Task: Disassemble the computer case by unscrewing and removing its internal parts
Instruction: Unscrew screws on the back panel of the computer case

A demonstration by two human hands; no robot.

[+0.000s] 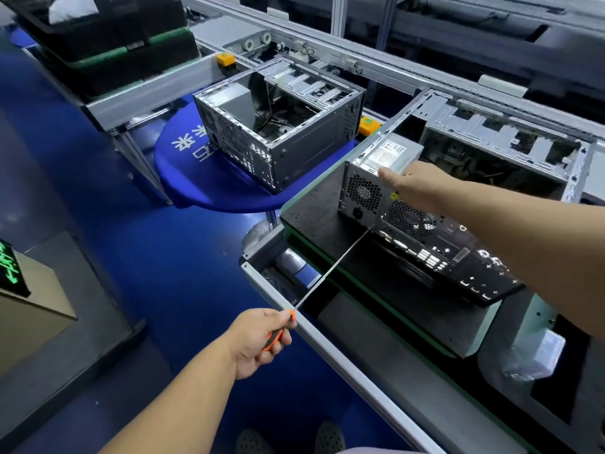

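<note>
The screwdriver (307, 294) in the left hand (258, 339) had an orange and black handle and a thin silver rod. Under the right hand (415, 188), the computer case (409, 224) was silver grey, with round fan grilles made of many small holes. Its power box (391, 152) had a white label with tiny black print. The surface (314, 208) beside the case was black with a green edge. Beyond the left hand, the floor (163, 257) was shiny blue. A blue round mat (183, 155) with white letters lay under a second grey case (278, 126). Two orange blocks (225, 58) sat far past both hands.
</note>
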